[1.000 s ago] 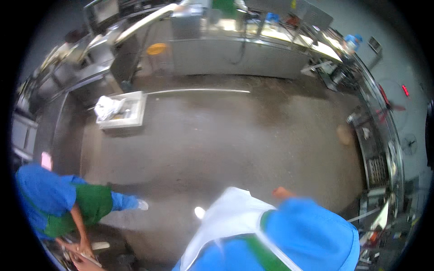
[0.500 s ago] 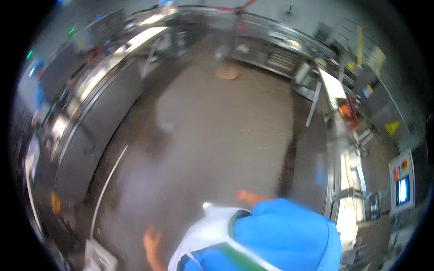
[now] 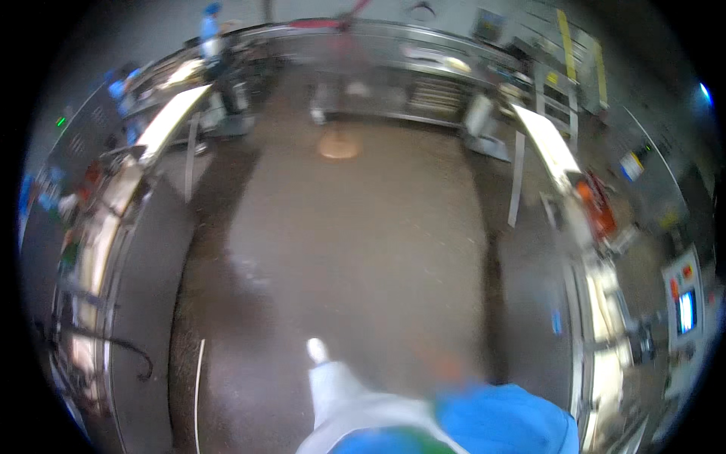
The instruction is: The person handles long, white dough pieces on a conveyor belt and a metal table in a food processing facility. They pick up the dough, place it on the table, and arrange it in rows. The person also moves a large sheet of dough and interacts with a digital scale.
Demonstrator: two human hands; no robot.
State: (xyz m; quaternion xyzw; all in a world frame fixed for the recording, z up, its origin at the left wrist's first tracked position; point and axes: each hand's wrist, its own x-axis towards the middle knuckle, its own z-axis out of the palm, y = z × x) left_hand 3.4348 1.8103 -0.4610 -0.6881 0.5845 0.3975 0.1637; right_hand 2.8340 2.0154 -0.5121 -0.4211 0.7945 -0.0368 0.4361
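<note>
My right hand point(image 3: 448, 367) is in front of my blue sleeve point(image 3: 507, 416), above the floor and to the left of the right-hand conveyor line. Motion smears its fingers, and no held thing can be made out. My left hand is out of sight. Below me are a white apron point(image 3: 378, 412), a white trouser leg point(image 3: 333, 386) and one white shoe point(image 3: 317, 349) stepping on the brownish-grey floor point(image 3: 355, 250).
Conveyor lines with pale belts run along the left point(image 3: 98, 257) and right point(image 3: 603, 325). A control panel point(image 3: 684, 303) stands at the right. Ahead are a steel table point(image 3: 393, 98) and a round tan base point(image 3: 338, 147). A co-worker in blue point(image 3: 212, 34) stands far left.
My view has swung left and level, so the aisle now runs straight ahead. My left hand has left the picture. My right hand has become blurred, and a white shoe has come forward.
</note>
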